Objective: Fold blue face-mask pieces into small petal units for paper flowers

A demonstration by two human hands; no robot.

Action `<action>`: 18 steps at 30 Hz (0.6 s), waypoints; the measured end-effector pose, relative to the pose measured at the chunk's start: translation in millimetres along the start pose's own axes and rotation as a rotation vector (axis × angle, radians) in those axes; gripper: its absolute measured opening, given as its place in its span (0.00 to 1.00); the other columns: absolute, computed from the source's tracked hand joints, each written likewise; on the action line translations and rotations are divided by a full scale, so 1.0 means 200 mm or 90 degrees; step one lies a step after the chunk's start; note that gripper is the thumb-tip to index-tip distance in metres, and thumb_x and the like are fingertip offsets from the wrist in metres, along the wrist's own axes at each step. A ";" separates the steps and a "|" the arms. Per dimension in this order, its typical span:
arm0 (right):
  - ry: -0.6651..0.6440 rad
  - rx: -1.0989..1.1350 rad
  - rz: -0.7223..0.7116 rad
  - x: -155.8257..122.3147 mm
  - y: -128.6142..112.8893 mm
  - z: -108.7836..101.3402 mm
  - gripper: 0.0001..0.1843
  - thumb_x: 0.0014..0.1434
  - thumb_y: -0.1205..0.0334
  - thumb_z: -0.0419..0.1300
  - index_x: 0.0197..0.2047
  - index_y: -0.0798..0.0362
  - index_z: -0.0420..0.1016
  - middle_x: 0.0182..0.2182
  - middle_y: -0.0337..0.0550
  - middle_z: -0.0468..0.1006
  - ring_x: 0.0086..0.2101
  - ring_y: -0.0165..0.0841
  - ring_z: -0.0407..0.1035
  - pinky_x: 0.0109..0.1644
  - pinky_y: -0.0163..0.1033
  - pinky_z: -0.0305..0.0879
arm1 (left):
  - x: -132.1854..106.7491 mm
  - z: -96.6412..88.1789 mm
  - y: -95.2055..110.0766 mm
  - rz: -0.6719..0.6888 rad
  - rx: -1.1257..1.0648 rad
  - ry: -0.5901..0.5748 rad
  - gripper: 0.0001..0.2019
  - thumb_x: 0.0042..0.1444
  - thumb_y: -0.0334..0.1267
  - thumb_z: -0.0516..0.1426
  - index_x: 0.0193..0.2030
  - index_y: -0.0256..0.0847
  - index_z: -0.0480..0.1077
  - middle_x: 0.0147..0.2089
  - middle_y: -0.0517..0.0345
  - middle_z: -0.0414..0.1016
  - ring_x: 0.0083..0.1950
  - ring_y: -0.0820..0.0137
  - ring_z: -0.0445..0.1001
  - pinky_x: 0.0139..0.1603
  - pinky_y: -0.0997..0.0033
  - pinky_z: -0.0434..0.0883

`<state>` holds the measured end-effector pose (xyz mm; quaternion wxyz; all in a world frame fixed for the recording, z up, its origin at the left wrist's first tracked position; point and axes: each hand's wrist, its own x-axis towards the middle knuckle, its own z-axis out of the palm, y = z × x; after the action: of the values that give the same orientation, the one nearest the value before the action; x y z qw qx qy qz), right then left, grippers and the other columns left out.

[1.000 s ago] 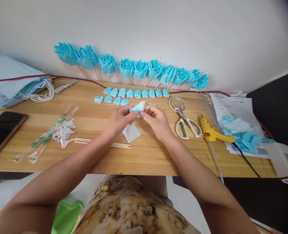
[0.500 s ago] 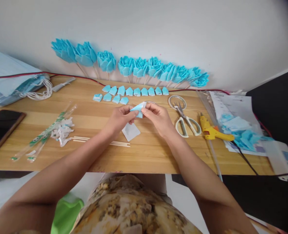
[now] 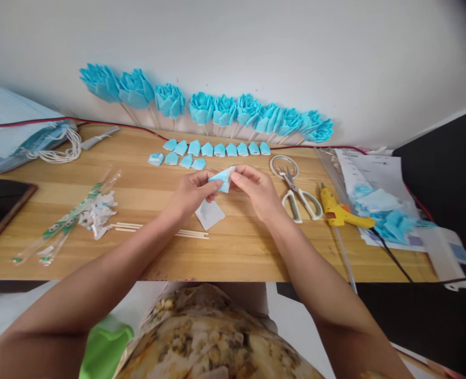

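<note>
Between my two hands is a small folded blue fabric piece [image 3: 222, 180], white at its upper right corner. My left hand [image 3: 193, 192] pinches its left side between thumb and fingers. My right hand [image 3: 253, 188] grips the white corner, thumb in front. Just below lies a flat pale square [image 3: 210, 215] on the wooden table. Beyond my hands, folded blue petals [image 3: 219, 150] lie in two rows. A roll of clear tape [image 3: 284, 166] and white-handled scissors [image 3: 299, 197] rest to the right of my right hand.
Blue flowers on sticks [image 3: 224, 109] lean along the wall. Wooden sticks [image 3: 191, 233], torn white scraps [image 3: 99, 213] and a phone [image 3: 4, 208] are on the left. A yellow glue gun [image 3: 341, 210] and blue scraps [image 3: 393, 221] lie at right. A red-black cable crosses the back.
My right thumb and fingers have shifted slightly on the white corner, and the blue piece has turned a little. The whole view has moved slightly.
</note>
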<state>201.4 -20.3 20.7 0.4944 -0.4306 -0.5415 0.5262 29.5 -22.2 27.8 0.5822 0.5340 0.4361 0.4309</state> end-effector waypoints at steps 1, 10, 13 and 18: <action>0.000 0.003 0.002 0.00 0.00 0.00 0.11 0.55 0.51 0.67 0.36 0.50 0.78 0.31 0.36 0.76 0.33 0.29 0.68 0.41 0.37 0.65 | 0.00 0.00 0.00 -0.001 0.001 -0.001 0.11 0.49 0.43 0.63 0.24 0.40 0.69 0.20 0.64 0.67 0.22 0.76 0.61 0.26 0.73 0.60; 0.086 -0.335 -0.222 -0.03 0.00 0.01 0.02 0.60 0.62 0.63 0.35 0.48 0.77 0.32 0.39 0.80 0.34 0.33 0.71 0.43 0.41 0.68 | 0.00 0.00 0.00 -0.012 -0.005 -0.010 0.11 0.48 0.42 0.63 0.23 0.40 0.68 0.19 0.63 0.67 0.22 0.76 0.62 0.27 0.73 0.61; 0.082 -0.446 -0.357 -0.03 -0.02 0.01 0.06 0.62 0.66 0.61 0.37 0.47 0.79 0.35 0.42 0.82 0.38 0.36 0.73 0.46 0.44 0.68 | 0.00 0.00 0.00 -0.009 -0.024 -0.002 0.10 0.48 0.42 0.63 0.24 0.40 0.69 0.20 0.63 0.68 0.23 0.75 0.63 0.28 0.73 0.63; 0.072 -0.495 -0.469 -0.02 0.00 -0.01 0.13 0.63 0.71 0.58 0.41 0.45 0.82 0.37 0.43 0.83 0.39 0.37 0.75 0.46 0.45 0.68 | 0.00 0.00 0.00 -0.017 -0.060 0.003 0.11 0.49 0.42 0.64 0.26 0.40 0.69 0.20 0.62 0.69 0.23 0.76 0.63 0.28 0.73 0.63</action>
<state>203.7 -24.3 20.8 0.4790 -0.3909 -0.7841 0.0547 28.6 -22.1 27.1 0.6117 0.4989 0.4238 0.4442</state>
